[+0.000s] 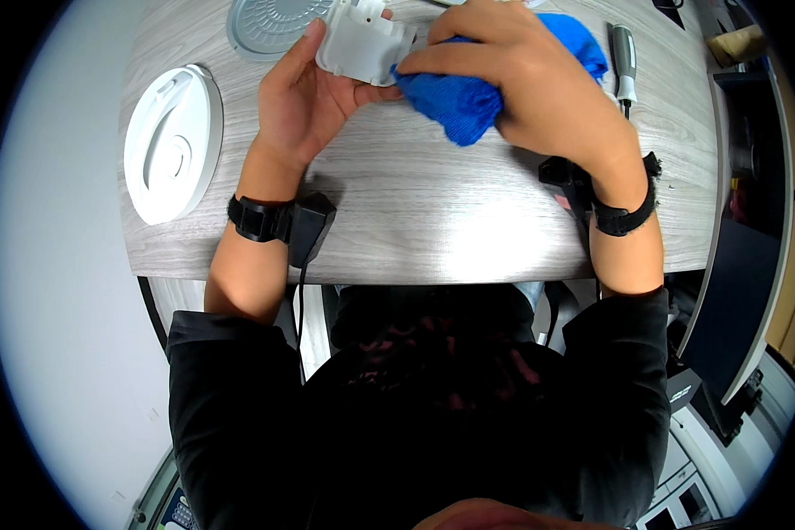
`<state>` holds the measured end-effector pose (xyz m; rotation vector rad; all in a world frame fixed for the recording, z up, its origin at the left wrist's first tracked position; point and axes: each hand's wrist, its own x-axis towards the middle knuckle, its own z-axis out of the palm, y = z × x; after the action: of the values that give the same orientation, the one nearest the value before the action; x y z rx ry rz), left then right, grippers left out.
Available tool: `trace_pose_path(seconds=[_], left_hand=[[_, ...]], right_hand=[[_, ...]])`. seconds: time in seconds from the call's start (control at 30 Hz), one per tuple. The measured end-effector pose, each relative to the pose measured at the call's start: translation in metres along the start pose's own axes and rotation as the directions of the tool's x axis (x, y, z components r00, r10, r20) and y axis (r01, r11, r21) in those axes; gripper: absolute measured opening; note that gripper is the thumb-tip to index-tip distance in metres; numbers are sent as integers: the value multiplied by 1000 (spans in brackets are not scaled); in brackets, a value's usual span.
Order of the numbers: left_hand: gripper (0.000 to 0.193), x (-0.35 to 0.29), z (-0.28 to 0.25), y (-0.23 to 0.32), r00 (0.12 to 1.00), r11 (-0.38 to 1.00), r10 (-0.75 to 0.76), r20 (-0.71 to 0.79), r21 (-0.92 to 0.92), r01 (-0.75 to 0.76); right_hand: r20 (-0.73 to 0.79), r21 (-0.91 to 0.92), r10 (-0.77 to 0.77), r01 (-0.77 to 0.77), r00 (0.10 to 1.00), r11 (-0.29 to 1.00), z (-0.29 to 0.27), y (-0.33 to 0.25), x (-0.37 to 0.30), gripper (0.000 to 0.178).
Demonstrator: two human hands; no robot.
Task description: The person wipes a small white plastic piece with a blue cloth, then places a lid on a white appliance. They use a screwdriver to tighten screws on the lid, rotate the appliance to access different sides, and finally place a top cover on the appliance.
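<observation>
My left hand [305,106] grips a small white plastic housing [362,55] by its edge, thumb along its left side and fingers beneath. Bunched in my right hand [521,71] is a blue cloth [455,102], its fingers closed round the fabric. One fold of the cloth touches the right edge of the housing. More of the blue fabric spreads out beyond the knuckles. The housing's far end has a notch and small holes.
An oval white plastic cover [175,146] lies at the table's left. Behind my left hand is a round grey ridged lid [278,26]. A grey-handled screwdriver [624,62] rests at the right. Black devices with cables are strapped to both wrists. A dark shelf unit [738,230] stands beyond the right edge.
</observation>
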<state>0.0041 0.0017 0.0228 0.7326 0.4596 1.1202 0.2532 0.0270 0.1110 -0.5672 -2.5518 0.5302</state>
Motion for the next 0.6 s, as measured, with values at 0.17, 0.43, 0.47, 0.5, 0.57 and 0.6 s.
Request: trace_pose_path(seconds=[0.17,0.43,0.47,0.5,0.57,0.6], left_hand=[[59,-4,-4,-3,1000,1000,5,-22,18,-5],[56,-6,-8,-11,999,998,9,-53,69,-5],[55,-6,-5,-12,998,997,15,-66,81,-9],[55,-5,-2,-13,997,996,20,-79,92,-13],[54,-4,9,-13,998,981,46,-51,190,-36],[54,-4,13,-12,998,970,59,-37,239,-48]], right_hand=[[-73,-268,-50,29,996,963,34,9,-6,51],[-47,-373,-75,52,996,927,48,9,-7,45],[-49,-401,-82,55,995,915,48,8,-6,44],[-51,-429,-88,58,995,902,48,8,-6,43],[-80,-455,-106,59,991,888,46,8,-6,42],[-105,-452,-118,59,987,890,46,9,-6,43]])
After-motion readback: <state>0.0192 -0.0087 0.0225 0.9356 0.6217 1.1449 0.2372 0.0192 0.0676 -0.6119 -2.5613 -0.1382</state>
